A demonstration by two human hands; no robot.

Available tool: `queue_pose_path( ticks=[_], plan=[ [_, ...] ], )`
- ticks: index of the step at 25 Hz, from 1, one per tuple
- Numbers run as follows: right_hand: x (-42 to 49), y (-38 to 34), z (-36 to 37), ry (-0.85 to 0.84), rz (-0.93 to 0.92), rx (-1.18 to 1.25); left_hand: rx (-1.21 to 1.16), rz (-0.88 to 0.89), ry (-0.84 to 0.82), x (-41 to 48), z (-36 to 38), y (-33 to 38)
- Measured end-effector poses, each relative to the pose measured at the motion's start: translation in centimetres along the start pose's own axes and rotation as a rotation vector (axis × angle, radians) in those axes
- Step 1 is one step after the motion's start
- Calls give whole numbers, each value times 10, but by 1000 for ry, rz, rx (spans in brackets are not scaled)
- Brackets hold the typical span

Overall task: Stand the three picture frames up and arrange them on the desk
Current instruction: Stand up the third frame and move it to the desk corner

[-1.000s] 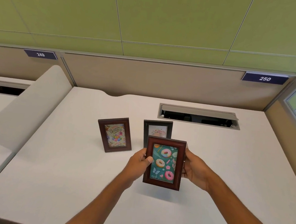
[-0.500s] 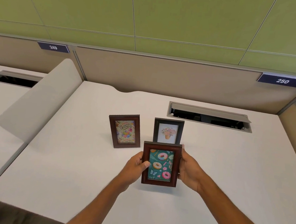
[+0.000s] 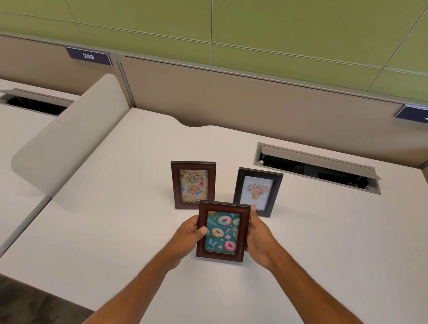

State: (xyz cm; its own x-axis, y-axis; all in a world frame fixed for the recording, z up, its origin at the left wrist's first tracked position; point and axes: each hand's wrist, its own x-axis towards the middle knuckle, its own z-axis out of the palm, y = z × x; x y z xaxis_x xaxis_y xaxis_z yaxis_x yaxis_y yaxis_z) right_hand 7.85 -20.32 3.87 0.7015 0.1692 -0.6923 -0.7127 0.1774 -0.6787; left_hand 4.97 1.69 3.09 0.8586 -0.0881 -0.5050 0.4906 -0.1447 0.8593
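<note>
Your left hand and right hand clamp the donut picture frame by its sides, upright on the desk. The birthday frame and flower frame stand just behind it.

The white worktop carries two upright frames side by side: a birthday frame and, just right of it, a flower frame. A donut frame stands in front, between them. An open cable hatch sits behind.
</note>
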Motion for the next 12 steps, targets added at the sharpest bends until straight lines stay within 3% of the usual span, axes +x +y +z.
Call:
queue_pose_path(
  ticks=[12],
  plan=[
    [14,8,-2,119,17,-70,-46,-19,-5,-1,-8,-8]
  ],
)
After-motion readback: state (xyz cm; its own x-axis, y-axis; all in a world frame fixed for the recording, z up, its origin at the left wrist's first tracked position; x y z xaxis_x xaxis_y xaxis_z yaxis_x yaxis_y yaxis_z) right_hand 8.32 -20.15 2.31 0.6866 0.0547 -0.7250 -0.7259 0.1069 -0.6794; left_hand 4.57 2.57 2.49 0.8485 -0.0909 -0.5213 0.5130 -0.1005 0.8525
